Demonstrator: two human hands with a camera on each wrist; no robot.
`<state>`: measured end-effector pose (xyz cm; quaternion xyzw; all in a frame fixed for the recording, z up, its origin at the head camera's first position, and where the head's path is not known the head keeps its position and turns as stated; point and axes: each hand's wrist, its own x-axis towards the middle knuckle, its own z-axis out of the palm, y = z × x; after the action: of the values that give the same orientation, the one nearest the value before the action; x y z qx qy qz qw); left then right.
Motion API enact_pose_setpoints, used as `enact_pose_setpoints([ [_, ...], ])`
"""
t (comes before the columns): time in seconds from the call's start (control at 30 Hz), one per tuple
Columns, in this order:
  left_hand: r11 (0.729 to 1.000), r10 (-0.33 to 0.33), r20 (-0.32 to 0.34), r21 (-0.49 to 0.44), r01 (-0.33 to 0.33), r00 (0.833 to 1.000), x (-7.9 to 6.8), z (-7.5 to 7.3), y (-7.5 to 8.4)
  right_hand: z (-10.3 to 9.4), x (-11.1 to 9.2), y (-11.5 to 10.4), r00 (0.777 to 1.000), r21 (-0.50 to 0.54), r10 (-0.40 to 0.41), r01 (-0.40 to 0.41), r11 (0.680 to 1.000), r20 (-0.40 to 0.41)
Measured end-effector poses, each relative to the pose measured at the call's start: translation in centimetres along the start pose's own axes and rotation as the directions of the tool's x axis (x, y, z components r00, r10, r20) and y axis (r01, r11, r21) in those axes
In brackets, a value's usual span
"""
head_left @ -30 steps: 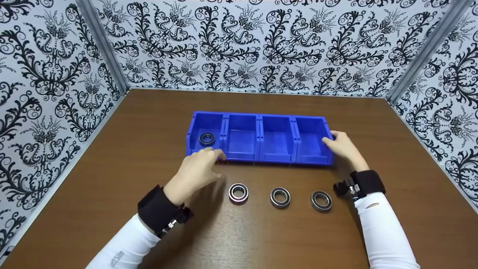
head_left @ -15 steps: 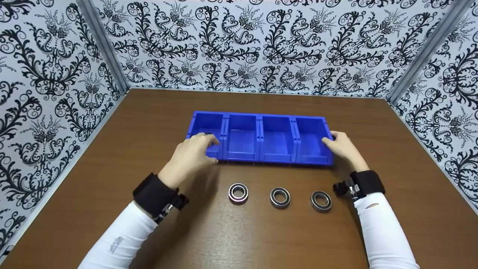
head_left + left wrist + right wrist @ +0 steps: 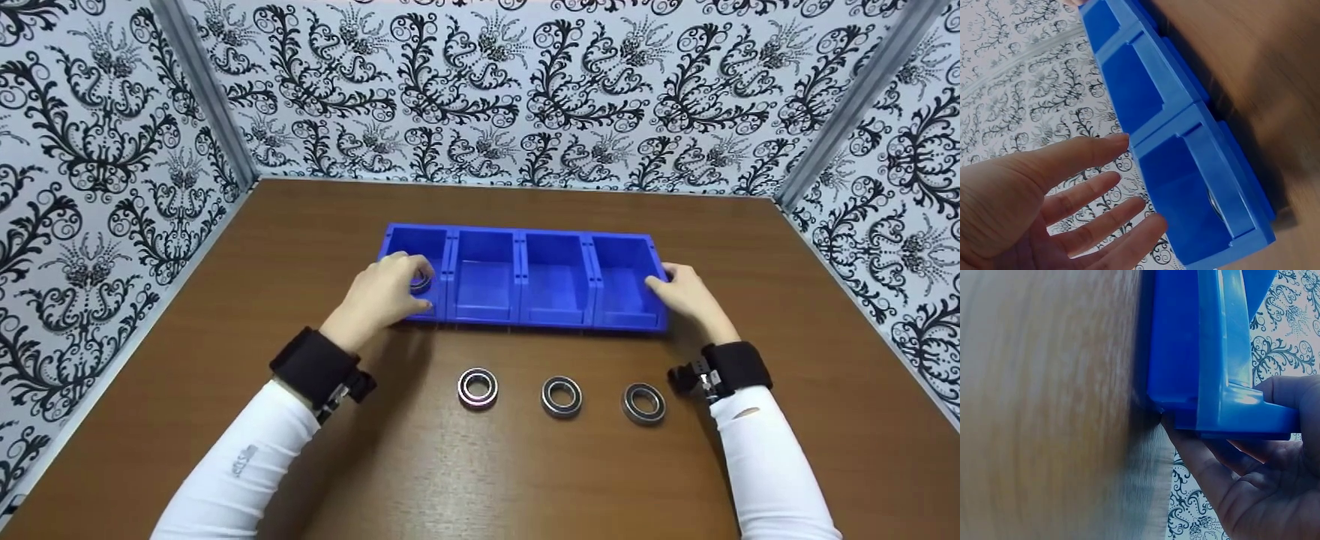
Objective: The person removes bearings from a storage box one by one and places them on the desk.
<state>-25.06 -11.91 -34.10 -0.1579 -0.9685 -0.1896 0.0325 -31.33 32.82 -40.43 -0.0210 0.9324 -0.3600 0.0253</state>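
Observation:
A blue four-section parts bin point(image 3: 517, 315) stands on the table, its leftmost section holding a ball bearing point(image 3: 421, 283). My left hand point(image 3: 386, 289) hovers at the front of that section and partly covers the bearing. In the left wrist view the fingers point(image 3: 1098, 225) are spread, nothing between them and the thumb; only a sliver of the bearing point(image 3: 1215, 205) shows there. At the bin's right end, my right hand point(image 3: 691, 300) grips the side wall, thumb over the rim and fingers outside, as the right wrist view point(image 3: 1252, 472) also shows.
In front of the bin, three more bearings lie in a row: a left one point(image 3: 478, 388), a middle one point(image 3: 561, 397) and a right one point(image 3: 643, 404). Patterned panels point(image 3: 495, 97) rise behind and at both sides of the brown table point(image 3: 487, 480).
My left hand has moved left and away from me, from the bin's front edge to over the leftmost section. The right hand keeps its hold; the bin and bearings stay put.

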Motion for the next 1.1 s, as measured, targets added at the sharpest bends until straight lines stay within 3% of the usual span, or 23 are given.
enact_pose_setpoints([
  [0.6,0.999,-0.010,-0.012,0.039,0.010,1.000,2.4,0.8,-1.9,0.1,0.0,0.0,1.000,-0.010,-0.024,0.024,1.000,-0.013],
  [1.1,0.997,-0.065,0.042,0.034,0.063,0.997,4.6,1.7,-2.6,0.2,-0.1,-0.2,1.000,-0.005,-0.015,0.015,1.000,-0.010],
])
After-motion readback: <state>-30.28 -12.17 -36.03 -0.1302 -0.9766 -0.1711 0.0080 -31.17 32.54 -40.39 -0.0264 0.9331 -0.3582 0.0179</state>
